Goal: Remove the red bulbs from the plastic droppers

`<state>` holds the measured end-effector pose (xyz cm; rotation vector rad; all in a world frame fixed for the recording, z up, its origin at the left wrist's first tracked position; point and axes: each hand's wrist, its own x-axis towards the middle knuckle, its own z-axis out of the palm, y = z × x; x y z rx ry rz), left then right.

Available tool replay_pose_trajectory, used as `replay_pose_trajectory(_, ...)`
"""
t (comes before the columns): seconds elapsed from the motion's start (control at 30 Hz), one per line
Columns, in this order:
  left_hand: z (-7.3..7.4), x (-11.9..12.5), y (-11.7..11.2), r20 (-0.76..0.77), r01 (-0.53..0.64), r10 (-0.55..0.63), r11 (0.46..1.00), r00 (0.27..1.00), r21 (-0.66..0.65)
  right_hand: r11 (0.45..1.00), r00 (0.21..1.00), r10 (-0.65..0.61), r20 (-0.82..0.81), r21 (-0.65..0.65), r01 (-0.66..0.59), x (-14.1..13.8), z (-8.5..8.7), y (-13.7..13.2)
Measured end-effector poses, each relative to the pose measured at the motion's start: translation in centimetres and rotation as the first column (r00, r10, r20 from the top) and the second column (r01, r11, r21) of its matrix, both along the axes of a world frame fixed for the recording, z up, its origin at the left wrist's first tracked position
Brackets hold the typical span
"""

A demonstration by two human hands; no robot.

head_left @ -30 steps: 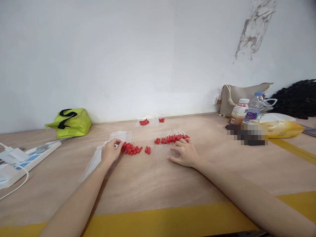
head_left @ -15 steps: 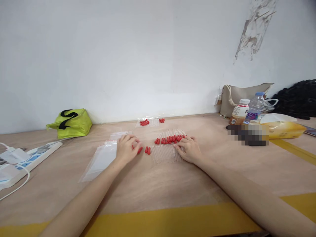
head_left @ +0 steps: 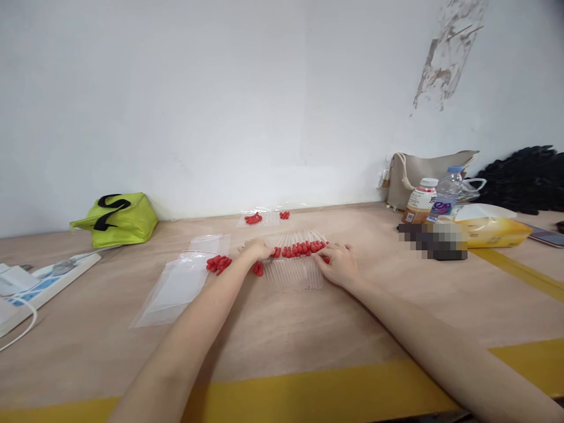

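Observation:
Several clear pipettes with red rubber bulbs lie in a row, the red bulbs (head_left: 304, 249) side by side and thin clear tubes (head_left: 293, 274) spread below them. At the row's left end is my left hand (head_left: 257, 250), its thumb side close against the end bulb; its fingers are mostly hidden behind the hand. My right hand (head_left: 339, 263) is at the right end, thumb and index finger closed around a red bulb, other fingers bent. Loose red bulbs (head_left: 218, 264) form a pile left of my left forearm, and a couple more (head_left: 258, 269) lie just under my left wrist.
Clear plastic bags (head_left: 176, 288) lie at left. Behind the row is another bag with red bulbs (head_left: 253, 218). Farther out stand a green bag (head_left: 123, 220), a power strip (head_left: 53, 282), bottles (head_left: 420, 201), a yellow tissue pack (head_left: 493, 232) and a beige bag (head_left: 432, 167).
My left hand has moved right, from the loose red bulbs to the left end of the row, uncovering the pile. My right hand stays at the right end. The view has shifted slightly.

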<state>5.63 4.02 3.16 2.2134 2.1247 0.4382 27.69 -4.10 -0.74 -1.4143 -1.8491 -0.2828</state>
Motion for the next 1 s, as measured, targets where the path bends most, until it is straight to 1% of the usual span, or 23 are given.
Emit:
replay_pose_trajectory(0.1, 0.1, -0.3, -1.3, -0.008, -0.004, 0.004, 0.997, 1.000, 0.081, 1.000, 1.000, 0.016, 0.001, -0.011, -0.016, -0.1, -0.2, 0.1)
replay_pose_trajectory(0.17, 0.4, -1.0, -2.9, -0.024, 0.027, -0.023, 0.983, 0.999, 0.184, 0.999, 0.999, 0.035, 0.001, -0.008, -0.035, -0.2, -0.2, 0.0)
replay_pose_trajectory(0.2, 0.4, -1.6, -3.8, -0.037, 0.057, -0.049, 0.966, 0.998, 0.253, 0.999, 0.999, 0.051, -0.002, 0.006, -0.051, -0.3, -0.1, -0.1)
replay_pose_trajectory(0.27, 0.3, -2.7, -5.9, -0.102, 0.191, -0.163, 0.882, 0.981, 0.431, 0.995, 0.996, 0.086, -0.007, 0.056, -0.086, -0.5, 0.1, -0.4)
replay_pose_trajectory(0.3, 0.1, -3.2, -6.9, -0.138, 0.261, -0.222, 0.831, 0.965, 0.491, 0.991, 0.995, 0.102, -0.001, 0.087, -0.102, -0.7, 0.3, -0.6)
replay_pose_trajectory(0.33, -0.2, -3.7, -7.8, -0.171, 0.322, -0.273, 0.783, 0.947, 0.532, 0.986, 0.993, 0.118, 0.013, 0.117, -0.119, -0.9, 0.5, -0.8)
replay_pose_trajectory(0.37, -0.6, -4.1, -8.6, -0.199, 0.372, -0.315, 0.747, 0.928, 0.551, 0.980, 0.990, 0.135, 0.033, 0.142, -0.139, -1.1, 0.6, -1.1)
replay_pose_trajectory(0.4, -1.0, -4.3, -9.3, -0.221, 0.415, -0.353, 0.719, 0.909, 0.558, 0.974, 0.986, 0.156, 0.061, 0.157, -0.163, -1.3, 0.8, -1.3)
replay_pose_trajectory(0.47, -1.9, -4.4, -10.3, -0.240, 0.465, -0.403, 0.681, 0.883, 0.567, 0.959, 0.967, 0.218, 0.134, 0.157, -0.238, -1.7, 1.0, -1.7)
replay_pose_trajectory(0.53, -2.6, -4.2, -10.7, -0.237, 0.480, -0.427, 0.655, 0.872, 0.584, 0.938, 0.937, 0.286, 0.201, 0.139, -0.316, -2.0, 0.9, -1.9)
replay_pose_trajectory(0.6, -3.0, -3.8, -10.8, -0.239, 0.489, -0.441, 0.635, 0.865, 0.598, 0.921, 0.912, 0.331, 0.241, 0.128, -0.368, -2.4, 0.5, -2.0)
replay_pose_trajectory(0.8, -3.0, -3.6, -10.8, -0.257, 0.505, -0.455, 0.589, 0.853, 0.631, 0.915, 0.904, 0.345, 0.251, 0.126, -0.384, -3.2, -0.3, -1.8)
replay_pose_trajectory(0.9, -2.9, -3.6, -10.9, -0.257, 0.516, -0.467, 0.597, 0.846, 0.614, 0.911, 0.896, 0.353, 0.269, 0.118, -0.395, -3.3, -0.3, -1.9)
replay_pose_trajectory(1.0, -2.7, -3.4, -10.8, -0.300, 0.571, -0.497, 0.593, 0.814, 0.568, 0.908, 0.890, 0.363, 0.276, 0.111, -0.405, -3.4, -0.1, -2.1)
